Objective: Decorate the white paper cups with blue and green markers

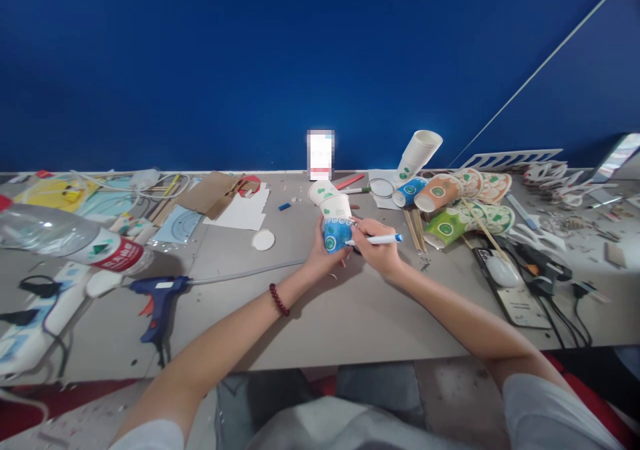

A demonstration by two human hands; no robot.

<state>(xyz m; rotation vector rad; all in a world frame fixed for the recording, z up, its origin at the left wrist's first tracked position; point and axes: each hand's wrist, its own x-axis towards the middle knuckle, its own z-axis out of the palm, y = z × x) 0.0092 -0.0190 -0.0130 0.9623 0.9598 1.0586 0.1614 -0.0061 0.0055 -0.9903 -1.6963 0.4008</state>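
My left hand [318,253] is wrapped round a short stack of paper cups [334,218]: a blue patterned cup nearest me and white cups with green dots beyond it, tilted away over the grey table [320,317]. My right hand [376,249] pinches a white marker with a blue cap [376,240], its tip touching the blue cup's side. A dark red bead bracelet [279,300] circles my left wrist.
A blue glue gun [157,298] and a water bottle [70,242] lie at the left, with a power strip [35,320] at the left edge. Coloured paper cups [463,203], a white cup stack [419,151], wooden sticks [414,230] and cables [555,283] crowd the right. Cardboard and paper [225,200] lie behind.
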